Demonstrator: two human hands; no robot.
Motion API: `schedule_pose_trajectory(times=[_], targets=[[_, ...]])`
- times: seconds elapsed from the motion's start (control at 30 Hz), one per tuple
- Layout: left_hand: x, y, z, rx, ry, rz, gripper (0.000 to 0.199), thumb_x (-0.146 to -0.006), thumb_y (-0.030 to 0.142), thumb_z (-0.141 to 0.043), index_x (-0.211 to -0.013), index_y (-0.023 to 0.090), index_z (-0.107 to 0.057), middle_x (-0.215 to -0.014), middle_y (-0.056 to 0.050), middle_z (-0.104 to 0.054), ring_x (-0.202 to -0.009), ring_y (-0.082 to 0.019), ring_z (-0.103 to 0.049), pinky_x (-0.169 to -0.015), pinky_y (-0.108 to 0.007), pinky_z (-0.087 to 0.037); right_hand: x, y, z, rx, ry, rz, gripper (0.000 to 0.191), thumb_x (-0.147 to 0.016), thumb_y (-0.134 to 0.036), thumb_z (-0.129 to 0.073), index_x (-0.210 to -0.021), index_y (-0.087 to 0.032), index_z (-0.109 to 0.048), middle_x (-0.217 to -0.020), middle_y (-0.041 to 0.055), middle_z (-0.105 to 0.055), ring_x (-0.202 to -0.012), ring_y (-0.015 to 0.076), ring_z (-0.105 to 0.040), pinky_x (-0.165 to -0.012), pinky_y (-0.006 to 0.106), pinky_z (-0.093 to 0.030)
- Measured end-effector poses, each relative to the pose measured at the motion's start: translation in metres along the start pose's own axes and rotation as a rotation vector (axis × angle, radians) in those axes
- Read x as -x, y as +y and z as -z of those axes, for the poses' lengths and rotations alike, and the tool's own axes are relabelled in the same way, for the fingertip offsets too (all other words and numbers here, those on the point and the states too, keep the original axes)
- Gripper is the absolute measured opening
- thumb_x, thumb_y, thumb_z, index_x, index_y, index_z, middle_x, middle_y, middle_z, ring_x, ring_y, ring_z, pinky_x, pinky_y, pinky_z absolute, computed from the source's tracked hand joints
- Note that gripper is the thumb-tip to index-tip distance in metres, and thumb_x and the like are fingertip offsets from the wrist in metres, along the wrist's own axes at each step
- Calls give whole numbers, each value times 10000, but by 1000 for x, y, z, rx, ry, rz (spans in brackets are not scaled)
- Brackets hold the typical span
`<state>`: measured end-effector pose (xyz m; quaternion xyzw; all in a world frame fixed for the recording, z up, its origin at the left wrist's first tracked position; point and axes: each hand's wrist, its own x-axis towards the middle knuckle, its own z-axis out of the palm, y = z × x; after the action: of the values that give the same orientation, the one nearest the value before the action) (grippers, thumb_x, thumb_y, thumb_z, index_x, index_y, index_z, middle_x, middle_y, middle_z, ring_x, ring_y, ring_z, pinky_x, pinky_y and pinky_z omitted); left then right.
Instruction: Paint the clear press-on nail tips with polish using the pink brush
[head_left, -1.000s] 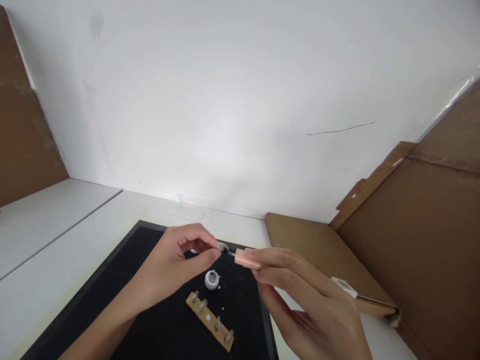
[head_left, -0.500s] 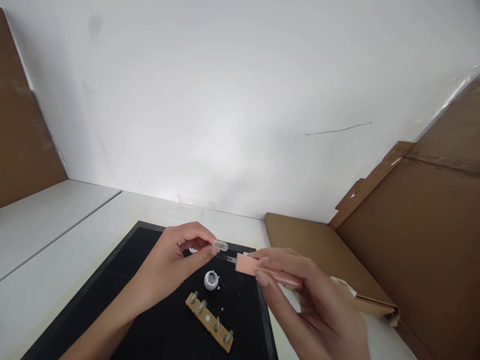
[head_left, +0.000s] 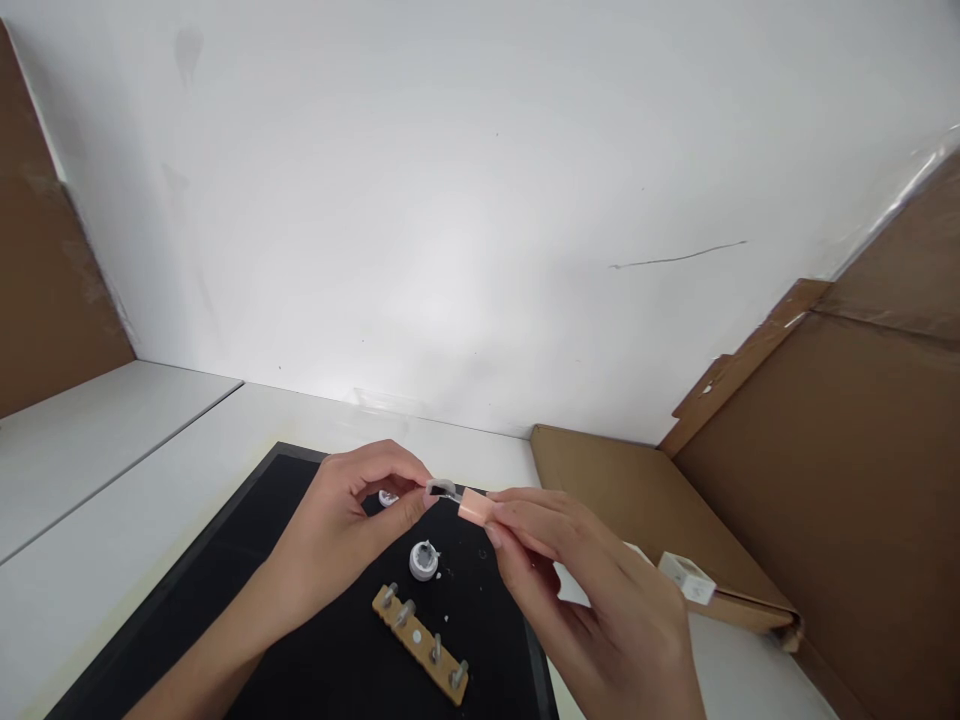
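Between thumb and forefinger, my left hand [head_left: 356,520] pinches a small clear false nail [head_left: 441,487] with a dark patch across its surface. My right hand [head_left: 592,580] grips the peach handle of a nail polish brush [head_left: 474,507], its thin tip reaching onto the false nail. Most of the handle is hidden by my fingers. Below, on the black mat [head_left: 315,660], stands a small white pot [head_left: 424,562] with grey content. Nearer to me lies a wooden strip [head_left: 420,640] carrying several upright clear-grey nail pieces.
A white lid-like piece [head_left: 388,497] lies behind my left fingers. At right, a flat cardboard box [head_left: 637,500] rests on the white table [head_left: 150,450], with a small white box [head_left: 687,577] by its edge. Cardboard panels [head_left: 847,450] and a white wall [head_left: 450,200] enclose the space.
My right hand has moved left with the brush, whose tip now meets the false nail. The nail, clear before, now looks dark in part. My left hand has barely moved.
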<state>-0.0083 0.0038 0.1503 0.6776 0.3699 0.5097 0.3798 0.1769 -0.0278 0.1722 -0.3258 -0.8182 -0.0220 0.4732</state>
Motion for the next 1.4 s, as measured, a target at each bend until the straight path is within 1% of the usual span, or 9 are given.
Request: schedule_pose_trajectory(times=[0.1, 0.27, 0.47, 0.73, 0.87, 0.97, 1.13, 1.27, 1.4], targets=[[-1, 1, -1, -60, 29, -51, 93, -834, 184, -595, -774, 189, -667, -760, -4, -651, -701, -126, -597, -635, -220, -466, 0, -1, 1, 12, 1, -5, 196, -851, -44, -538, -947, -211, -573, -867, 29, -662, -751, 128, -645, -654, 216, -557], [0, 1, -2, -81, 50, -123, 104, -846, 172, -591, -786, 207, -669, -784, 5, -661, -725, -118, -604, -649, -207, -472, 1, -1, 1, 24, 11, -2, 210, -849, -35, -529, -954, -209, -578, -868, 33, -676, -754, 132, -657, -650, 213, -571], [0, -2, -2, -83, 66, -128, 101, -852, 188, -597, -793, 209, -677, -812, -7, -666, -752, -134, -610, -646, -227, -473, 1, -1, 2, 39, 44, -8, 183, -839, -50, -548, -931, -203, -585, -835, 22, -681, -721, 125, -663, -633, 200, -574], [0, -4, -3, -26, 68, -129, 105, -846, 146, -603, -813, 204, -685, -832, -16, -672, -767, -138, -627, -638, -227, -483, 2, 2, 6, 96, 31, -41, 162, -854, -77, -541, -923, -215, -591, -841, 39, -695, -730, 152, -671, -659, 251, -583], [-1, -5, -5, -7, 89, -137, 104, -829, 134, -623, -812, 209, -692, -846, -16, -679, -776, -139, -640, -645, -222, -499, 1, 0, 11, 106, 55, -60, 154, -855, -85, -551, -918, -217, -599, -806, 31, -701, -670, 146, -664, -600, 239, -568], [-1, -6, -5, -41, 140, -170, 128, -809, 108, -633, -804, 217, -700, -854, -12, -685, -795, -140, -644, -641, -212, -507, 1, -2, 14, 33, 54, -60, 193, -830, -51, -586, -924, -217, -613, -826, 26, -710, -700, 139, -671, -571, 211, -555], [0, -6, -4, -106, 172, -222, 164, -801, 81, -628, -812, 223, -709, -850, -4, -696, -797, -134, -651, -657, -204, -519, 2, -4, 14, -97, -50, -34, 239, -830, -21, -572, -951, -218, -632, -898, 29, -713, -786, 128, -679, -613, 180, -580], [1, -4, -4, -160, 170, -261, 163, -804, 77, -630, -812, 220, -708, -852, -4, -706, -804, -135, -661, -678, -206, -526, 0, -3, 11, -58, -37, -33, 212, -848, -45, -555, -947, -216, -630, -894, 44, -710, -784, 148, -684, -670, 231, -602], [1, -3, -5, -229, 161, -295, 153, -814, 80, -617, -801, 206, -702, -833, -18, -713, -781, -151, -671, -660, -225, -534, 0, 3, 9, 5, 12, -16, 189, -843, -65, -568, -945, -218, -612, -869, 48, -706, -791, 172, -686, -687, 270, -603]])
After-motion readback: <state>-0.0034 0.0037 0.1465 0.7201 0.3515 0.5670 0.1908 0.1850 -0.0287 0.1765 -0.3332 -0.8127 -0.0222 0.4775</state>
